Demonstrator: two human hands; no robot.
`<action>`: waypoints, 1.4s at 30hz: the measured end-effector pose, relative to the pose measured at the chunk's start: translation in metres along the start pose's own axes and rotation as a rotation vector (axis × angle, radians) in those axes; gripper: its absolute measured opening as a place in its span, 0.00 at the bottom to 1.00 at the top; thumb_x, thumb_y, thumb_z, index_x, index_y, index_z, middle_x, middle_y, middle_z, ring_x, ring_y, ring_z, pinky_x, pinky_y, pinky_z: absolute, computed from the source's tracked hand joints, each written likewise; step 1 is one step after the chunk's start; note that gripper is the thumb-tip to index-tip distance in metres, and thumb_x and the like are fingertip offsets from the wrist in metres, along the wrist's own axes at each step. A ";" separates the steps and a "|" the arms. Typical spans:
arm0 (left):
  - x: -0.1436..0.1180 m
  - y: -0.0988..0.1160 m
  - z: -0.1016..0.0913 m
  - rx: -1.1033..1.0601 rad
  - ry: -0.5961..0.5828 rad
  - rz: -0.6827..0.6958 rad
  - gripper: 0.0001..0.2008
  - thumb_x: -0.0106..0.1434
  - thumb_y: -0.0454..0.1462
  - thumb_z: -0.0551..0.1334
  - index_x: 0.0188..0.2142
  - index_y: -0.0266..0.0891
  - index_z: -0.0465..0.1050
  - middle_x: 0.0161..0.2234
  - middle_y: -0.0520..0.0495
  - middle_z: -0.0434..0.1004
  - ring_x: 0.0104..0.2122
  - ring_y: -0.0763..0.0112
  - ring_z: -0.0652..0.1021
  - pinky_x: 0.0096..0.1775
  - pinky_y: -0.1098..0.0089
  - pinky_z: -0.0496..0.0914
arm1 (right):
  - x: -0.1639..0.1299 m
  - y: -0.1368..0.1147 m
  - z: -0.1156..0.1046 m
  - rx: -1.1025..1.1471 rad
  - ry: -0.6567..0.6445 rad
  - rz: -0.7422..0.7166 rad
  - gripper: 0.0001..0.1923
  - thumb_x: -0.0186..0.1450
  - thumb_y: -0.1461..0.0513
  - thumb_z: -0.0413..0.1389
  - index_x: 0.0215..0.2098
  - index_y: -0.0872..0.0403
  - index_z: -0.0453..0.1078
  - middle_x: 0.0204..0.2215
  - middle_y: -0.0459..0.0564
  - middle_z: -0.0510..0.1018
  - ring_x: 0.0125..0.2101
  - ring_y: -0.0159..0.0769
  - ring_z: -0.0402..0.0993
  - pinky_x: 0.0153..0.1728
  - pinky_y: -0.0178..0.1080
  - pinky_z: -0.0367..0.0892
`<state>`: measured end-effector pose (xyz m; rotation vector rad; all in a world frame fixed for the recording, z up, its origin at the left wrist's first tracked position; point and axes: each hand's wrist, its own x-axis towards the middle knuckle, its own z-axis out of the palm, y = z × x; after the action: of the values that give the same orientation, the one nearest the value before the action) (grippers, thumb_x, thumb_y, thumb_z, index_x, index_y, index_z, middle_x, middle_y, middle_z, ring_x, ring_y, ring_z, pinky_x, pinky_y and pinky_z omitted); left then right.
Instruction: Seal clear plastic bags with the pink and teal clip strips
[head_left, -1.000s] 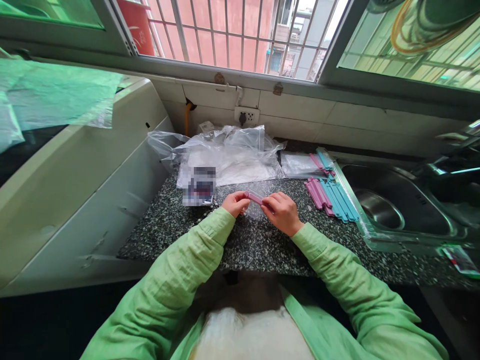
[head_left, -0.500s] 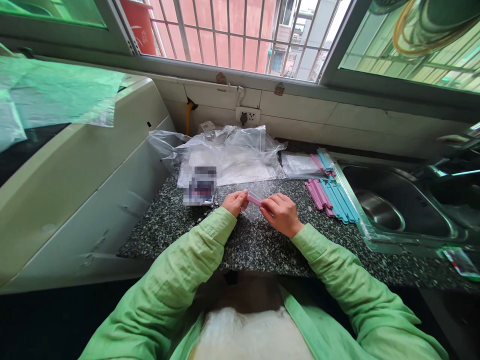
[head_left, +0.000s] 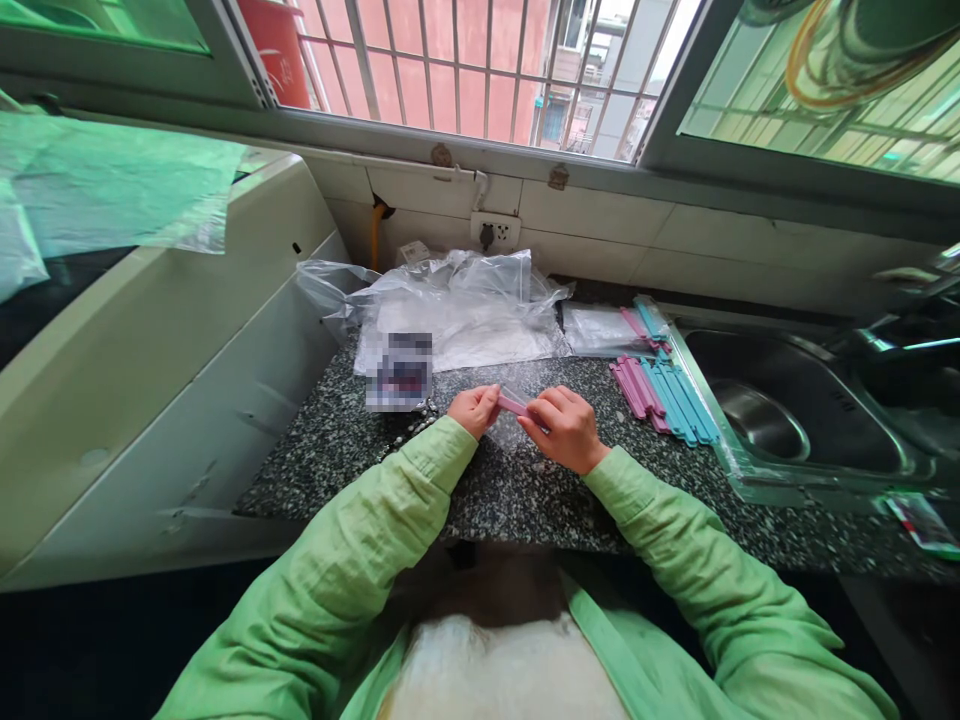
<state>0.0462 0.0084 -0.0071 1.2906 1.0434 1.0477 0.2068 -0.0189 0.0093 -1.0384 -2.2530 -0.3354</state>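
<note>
My left hand (head_left: 475, 410) pinches one end of a pink bag clip (head_left: 513, 404) above the counter. At the clip's other end, my right hand (head_left: 566, 425) has its thumb and fingers closed on it. A clear plastic bag (head_left: 517, 393) shows at the clip between my hands, though its outline is hard to make out. To the right lie several pink bag clips (head_left: 637, 388) beside a row of blue bag clips (head_left: 679, 402). Behind them, more pink and blue clips rest on a stack of clear bags (head_left: 600, 330).
Crumpled clear plastic (head_left: 465, 310) covers the back of the speckled counter (head_left: 525, 500). A blurred-out object (head_left: 400, 375) lies left of my hands, near a beaded strand (head_left: 412, 425). A sink (head_left: 795, 390) is at right; a white appliance (head_left: 187, 400) stands at left.
Both hands have shifted very slightly to the right with the pink bag clip. My grip looks the same, and the other things have stayed in place.
</note>
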 end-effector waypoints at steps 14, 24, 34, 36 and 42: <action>-0.003 0.002 0.002 -0.067 -0.044 -0.008 0.25 0.49 0.57 0.53 0.17 0.36 0.61 0.09 0.58 0.52 0.10 0.82 0.55 0.15 0.75 0.48 | -0.002 0.001 0.001 0.058 0.067 -0.048 0.08 0.58 0.60 0.52 0.22 0.54 0.65 0.20 0.47 0.69 0.24 0.31 0.60 0.28 0.35 0.57; -0.001 -0.002 -0.001 -0.071 -0.063 0.006 0.27 0.46 0.59 0.52 0.19 0.36 0.63 0.08 0.58 0.53 0.09 0.82 0.55 0.14 0.74 0.48 | -0.002 0.001 0.002 0.090 0.074 -0.035 0.08 0.58 0.61 0.52 0.22 0.54 0.65 0.20 0.47 0.70 0.24 0.30 0.60 0.28 0.35 0.58; 0.002 -0.007 -0.003 -0.100 -0.091 -0.004 0.26 0.48 0.58 0.53 0.20 0.35 0.65 0.08 0.58 0.55 0.09 0.82 0.56 0.13 0.75 0.49 | -0.002 0.001 0.002 0.112 0.088 -0.035 0.08 0.58 0.61 0.52 0.22 0.54 0.65 0.20 0.47 0.70 0.24 0.30 0.60 0.28 0.35 0.58; 0.002 -0.005 -0.002 -0.101 -0.090 -0.010 0.25 0.48 0.57 0.53 0.20 0.35 0.65 0.08 0.57 0.55 0.09 0.82 0.56 0.13 0.75 0.49 | -0.002 0.001 0.002 0.118 0.082 -0.030 0.08 0.58 0.61 0.51 0.22 0.54 0.65 0.20 0.47 0.70 0.24 0.30 0.61 0.28 0.35 0.59; 0.002 -0.003 -0.001 -0.105 -0.072 -0.030 0.26 0.48 0.57 0.53 0.19 0.34 0.65 0.08 0.57 0.55 0.09 0.82 0.56 0.13 0.75 0.48 | -0.002 0.001 0.001 0.116 0.084 -0.040 0.08 0.58 0.61 0.52 0.22 0.54 0.65 0.20 0.47 0.70 0.23 0.30 0.60 0.28 0.35 0.59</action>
<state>0.0451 0.0102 -0.0104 1.2154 0.9386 1.0124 0.2078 -0.0187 0.0075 -0.9035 -2.1929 -0.2568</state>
